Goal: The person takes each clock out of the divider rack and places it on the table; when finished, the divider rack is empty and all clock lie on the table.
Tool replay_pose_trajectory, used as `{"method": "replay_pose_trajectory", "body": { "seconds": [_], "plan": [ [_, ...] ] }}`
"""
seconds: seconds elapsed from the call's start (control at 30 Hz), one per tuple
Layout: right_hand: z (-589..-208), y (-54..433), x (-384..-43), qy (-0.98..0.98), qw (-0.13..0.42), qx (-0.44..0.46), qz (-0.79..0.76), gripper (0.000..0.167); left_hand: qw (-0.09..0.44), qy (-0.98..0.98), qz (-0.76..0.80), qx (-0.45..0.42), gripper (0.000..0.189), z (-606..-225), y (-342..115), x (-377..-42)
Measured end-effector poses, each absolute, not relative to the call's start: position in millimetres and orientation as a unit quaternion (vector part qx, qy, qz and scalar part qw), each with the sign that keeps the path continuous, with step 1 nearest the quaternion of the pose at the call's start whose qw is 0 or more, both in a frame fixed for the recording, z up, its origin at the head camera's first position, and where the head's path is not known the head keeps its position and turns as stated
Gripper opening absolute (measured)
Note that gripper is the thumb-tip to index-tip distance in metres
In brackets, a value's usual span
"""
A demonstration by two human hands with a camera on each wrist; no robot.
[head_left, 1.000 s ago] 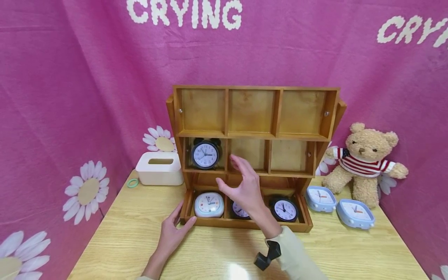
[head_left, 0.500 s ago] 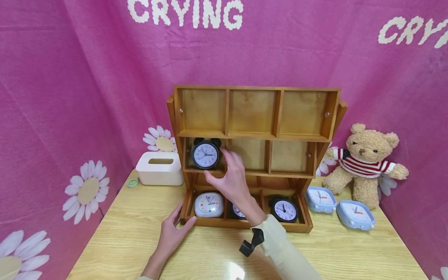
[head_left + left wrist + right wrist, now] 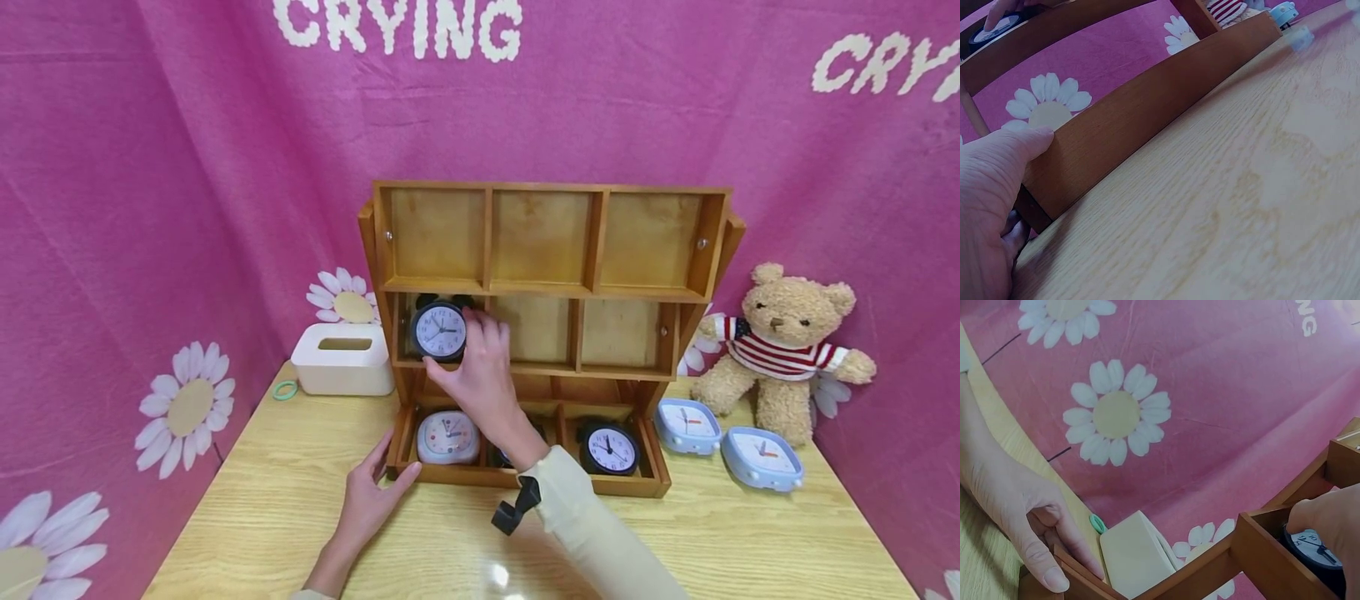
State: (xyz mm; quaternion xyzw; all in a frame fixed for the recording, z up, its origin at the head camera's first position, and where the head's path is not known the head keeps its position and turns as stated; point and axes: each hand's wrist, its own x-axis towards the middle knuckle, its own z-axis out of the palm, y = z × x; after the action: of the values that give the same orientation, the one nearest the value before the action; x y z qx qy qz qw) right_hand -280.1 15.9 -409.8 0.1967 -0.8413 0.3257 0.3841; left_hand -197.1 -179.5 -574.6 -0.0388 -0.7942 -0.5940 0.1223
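My right hand [image 3: 483,371] is at the middle tier's left compartment, holding a black twin-bell alarm clock [image 3: 437,331]. Its thumb lies at the clock's lower edge and its fingers at the right side. In the right wrist view, this hand partly covers the clock's face [image 3: 1313,545]. My left hand [image 3: 369,496] grips the front left corner of the three-tier wooden display shelf [image 3: 480,477], thumb on the front board [image 3: 1116,131] and fingers round the side. Along the bottom tier sit a pale blue-and-white clock [image 3: 448,437], a black clock mostly hidden by my right arm, and another black clock [image 3: 610,450].
Two light blue clocks [image 3: 687,427] lie on the table right of the shelf, before a teddy bear [image 3: 787,333] in a striped sweater. A white tissue box [image 3: 341,367] and a green ring [image 3: 285,391] are at the left. A pink curtain [image 3: 600,117] hangs behind.
My right hand has moved left and slightly down from before the middle compartments onto the black alarm clock, its fingers closing in around it. My left hand has stayed at the shelf corner.
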Motion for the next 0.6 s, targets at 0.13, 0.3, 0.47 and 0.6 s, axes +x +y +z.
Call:
{"method": "replay_pose_trajectory", "body": {
  "seconds": [0.13,0.3,0.47,0.6],
  "plan": [
    [-412,11,-284,-0.841,0.405,0.193,0.301,0.086,0.121,-0.794,-0.595,-0.034,0.076,-575,-180,-197],
    [-415,7,-288,-0.845,0.431,0.178,0.261,0.091,0.123,-0.794,-0.594,-0.04,0.075,-574,-180,-197],
    [-416,5,-292,-0.847,0.444,0.175,0.236,0.091,0.125,-0.792,-0.596,-0.041,0.075,-575,-180,-198],
    [-417,5,-295,-0.842,0.454,0.182,0.228,0.09,0.123,-0.79,-0.599,-0.04,0.075,-575,-179,-197]
  ]
}}
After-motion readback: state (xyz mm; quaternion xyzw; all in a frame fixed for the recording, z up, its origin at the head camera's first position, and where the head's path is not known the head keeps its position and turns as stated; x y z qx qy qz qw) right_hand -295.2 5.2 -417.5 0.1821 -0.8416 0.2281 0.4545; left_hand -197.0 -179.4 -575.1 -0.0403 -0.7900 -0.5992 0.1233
